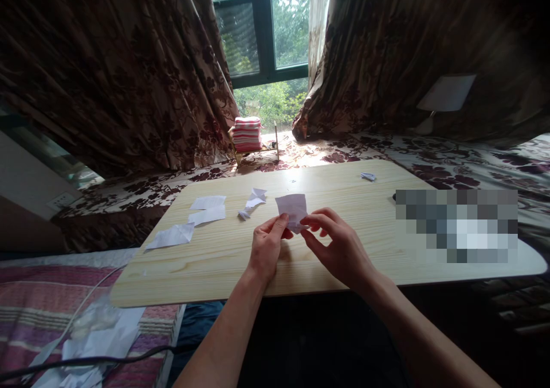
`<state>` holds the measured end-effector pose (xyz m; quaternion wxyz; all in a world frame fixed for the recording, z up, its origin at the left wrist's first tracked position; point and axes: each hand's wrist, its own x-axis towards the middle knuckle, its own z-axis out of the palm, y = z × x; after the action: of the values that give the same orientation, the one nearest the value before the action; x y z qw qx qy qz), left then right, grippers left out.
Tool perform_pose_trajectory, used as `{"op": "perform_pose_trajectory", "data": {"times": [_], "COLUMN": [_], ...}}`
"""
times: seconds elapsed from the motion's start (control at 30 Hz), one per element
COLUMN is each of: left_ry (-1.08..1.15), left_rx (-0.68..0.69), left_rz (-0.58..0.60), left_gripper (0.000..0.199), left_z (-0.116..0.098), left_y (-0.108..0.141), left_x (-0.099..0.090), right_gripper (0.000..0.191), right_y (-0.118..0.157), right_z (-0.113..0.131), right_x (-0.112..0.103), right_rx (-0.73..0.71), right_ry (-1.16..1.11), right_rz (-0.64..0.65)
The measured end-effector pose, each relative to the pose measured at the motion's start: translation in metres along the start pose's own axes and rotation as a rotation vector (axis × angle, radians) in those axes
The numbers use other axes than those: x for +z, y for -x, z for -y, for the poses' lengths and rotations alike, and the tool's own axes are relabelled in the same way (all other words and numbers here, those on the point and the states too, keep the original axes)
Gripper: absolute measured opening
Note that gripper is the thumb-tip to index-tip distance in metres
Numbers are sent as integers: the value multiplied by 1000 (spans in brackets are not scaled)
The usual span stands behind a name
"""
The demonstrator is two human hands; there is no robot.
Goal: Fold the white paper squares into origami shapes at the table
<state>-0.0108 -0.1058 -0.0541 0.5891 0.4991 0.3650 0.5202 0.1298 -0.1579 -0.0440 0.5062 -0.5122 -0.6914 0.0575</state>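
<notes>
A small white piece of paper [292, 206] is held up over the wooden table, its lower part creased or folded. My left hand [267, 247] pinches its lower left edge between thumb and fingers. At the lower right edge, the thumb and index finger of my right hand [337, 242] close on the same paper. To the left on the table lie flat paper pieces [208, 209] and another sheet [171, 236]. Nearer the hands are a folded piece [256, 197] and a small crumpled piece [244, 215].
The light wooden table [206, 273] has rounded corners. A folded paper [368, 176] lies at its back right; the right end is pixelated. Beyond stand a rack with striped cloths [247, 134] and a lamp [447, 93]. Papers [103, 342] and a cable [146, 353] lie lower left.
</notes>
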Motion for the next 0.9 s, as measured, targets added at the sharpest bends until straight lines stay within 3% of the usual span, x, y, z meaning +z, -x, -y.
{"op": "perform_pose_trajectory", "data": {"times": [0.27,0.9], "left_ry": [87,87], "left_rx": [-21,-31], "left_rz": [2,25], "left_gripper": [31,31], "left_z": [-4,-8], "left_y": [1,5], "left_x": [1,4], "right_gripper": [15,14], "right_y": [4,5], "right_z": [-1,-3], "right_x": [2,4], "right_rx": [-91,-60], "right_ry": [20,22], "right_rz": [-8,-8]}}
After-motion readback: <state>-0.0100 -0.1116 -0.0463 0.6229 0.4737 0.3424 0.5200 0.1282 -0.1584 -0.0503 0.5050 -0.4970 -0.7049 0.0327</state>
